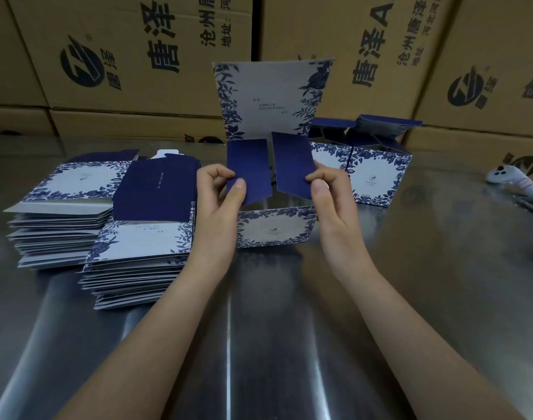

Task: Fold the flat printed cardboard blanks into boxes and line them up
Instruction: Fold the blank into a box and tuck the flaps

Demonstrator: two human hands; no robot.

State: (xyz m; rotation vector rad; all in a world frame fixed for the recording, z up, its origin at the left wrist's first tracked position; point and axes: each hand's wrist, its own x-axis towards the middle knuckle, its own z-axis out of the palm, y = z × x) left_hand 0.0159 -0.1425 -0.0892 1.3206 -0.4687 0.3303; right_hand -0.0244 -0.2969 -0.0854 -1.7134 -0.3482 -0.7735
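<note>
Midway through folding, my left hand (221, 183) and right hand (324, 184) each pinch a navy side flap (248, 168) of the half-formed box (276, 230) near the table's (441, 268) middle, ready to press both inward.

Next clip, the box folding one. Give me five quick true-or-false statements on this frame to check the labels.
1. The left hand and right hand each pinch a navy side flap of the half-folded box. True.
2. Its tall printed flap is folded shut. False: it stands upright.
3. Stacks of flat blanks lie to the person's left. True.
4. Nothing folded stands on the table. False: finished boxes stand beyond the right hand.
5. The white controller lies beside the blanks. False: it lies at the far right.
</note>
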